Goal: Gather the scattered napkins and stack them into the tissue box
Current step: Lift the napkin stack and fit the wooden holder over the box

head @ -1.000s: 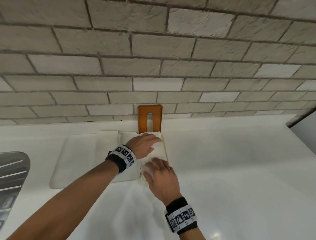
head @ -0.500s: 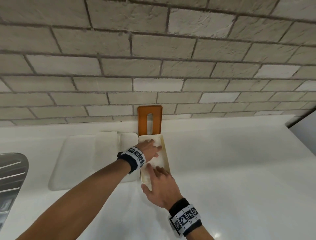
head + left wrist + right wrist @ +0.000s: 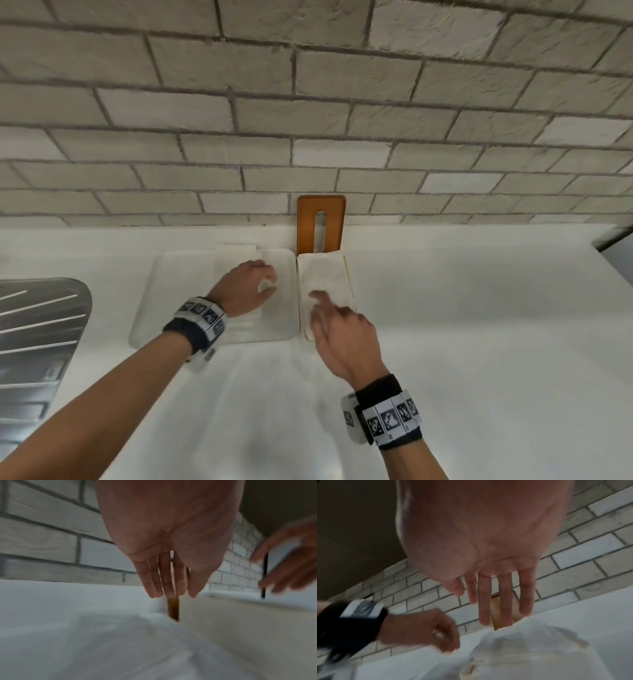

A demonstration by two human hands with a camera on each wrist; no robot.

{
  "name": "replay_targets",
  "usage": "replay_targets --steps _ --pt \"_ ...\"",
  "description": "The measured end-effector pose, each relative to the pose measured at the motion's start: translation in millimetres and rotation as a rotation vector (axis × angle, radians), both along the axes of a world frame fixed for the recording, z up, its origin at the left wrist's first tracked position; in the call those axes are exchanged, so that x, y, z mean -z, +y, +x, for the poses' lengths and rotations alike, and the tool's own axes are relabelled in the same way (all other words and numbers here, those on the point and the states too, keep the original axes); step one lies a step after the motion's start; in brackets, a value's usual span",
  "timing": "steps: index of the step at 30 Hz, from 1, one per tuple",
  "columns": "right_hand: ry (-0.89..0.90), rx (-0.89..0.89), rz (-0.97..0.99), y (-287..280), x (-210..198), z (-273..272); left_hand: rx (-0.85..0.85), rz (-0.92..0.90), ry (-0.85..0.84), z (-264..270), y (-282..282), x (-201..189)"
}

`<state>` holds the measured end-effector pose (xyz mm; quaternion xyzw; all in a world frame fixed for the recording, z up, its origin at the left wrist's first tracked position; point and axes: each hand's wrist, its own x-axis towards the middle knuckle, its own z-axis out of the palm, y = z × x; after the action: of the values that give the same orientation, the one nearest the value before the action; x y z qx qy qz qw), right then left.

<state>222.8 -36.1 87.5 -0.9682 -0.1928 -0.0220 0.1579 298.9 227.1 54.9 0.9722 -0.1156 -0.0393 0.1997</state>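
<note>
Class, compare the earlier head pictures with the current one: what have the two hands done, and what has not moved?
The left hand left the tissue box and moved left over the napkins on the white mat. The right hand drew back, fingers straight above the box. The box, the wooden lid and the mat stayed put.

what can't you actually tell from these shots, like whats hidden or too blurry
- Left hand: head view shows its fingers curled over the napkins on the white mat; the left wrist view shows them straight. Grip unclear.
- How full the tissue box is: the top napkin covers the inside.
- Whether the right hand touches that napkin: motion blur, all views.
- Sink drainer: cut off by the head view's left edge.
</note>
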Motion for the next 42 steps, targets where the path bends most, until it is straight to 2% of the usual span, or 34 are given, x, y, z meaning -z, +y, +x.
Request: replay_targets --steps 3,4,8,10,18,22,26,28,30,34,38,42 --pt "-0.068 0.103 0.119 2.7 4.7 22.9 -0.001 0.099 0.168 -23.7 42.4 19.2" --pt "-0.035 0.11 0.119 3.3 9.9 34.4 0.003 0.126 0.2 -28.9 50.0 23.6" --pt "0.386 0.006 -0.029 9.1 32.9 67.8 0.01 0.217 0.235 -29.7 64.6 36.2" --pt "0.465 -0.003 -0.015 12.3 43.2 71.0 0.041 0.251 0.249 -24.7 68.7 38.8" --pt "0.408 0.022 0.026 13.0 55.1 64.0 0.125 0.322 0.207 -12.9 75.9 40.8" --pt "0.382 0.025 0.056 12.3 46.7 63.2 0.04 0.353 0.156 -9.7 75.0 22.3" --pt "0.112 0.046 0.317 21.8 15.1 52.8 -0.107 0.199 -0.099 -2.9 77.4 -36.6" --pt "0.052 0.033 0.506 30.5 -7.4 45.8 -0.087 0.094 -0.239 -4.7 72.1 -77.5" --pt "0.083 0.045 0.677 38.4 -28.7 40.2 -0.002 0.003 -0.288 -10.1 60.1 -118.4" --pt "0.218 0.033 0.944 46.1 -50.2 32.1 0.118 -0.193 -0.229 -24.3 23.0 -176.0" --pt "0.291 0.103 1.112 29.1 -36.3 20.5 0.102 -0.514 -0.203 -19.4 -11.4 -182.2" --pt "0.224 0.221 1.135 7.7 -14.4 15.0 0.026 -0.656 -0.065 5.5 -42.5 -144.5"
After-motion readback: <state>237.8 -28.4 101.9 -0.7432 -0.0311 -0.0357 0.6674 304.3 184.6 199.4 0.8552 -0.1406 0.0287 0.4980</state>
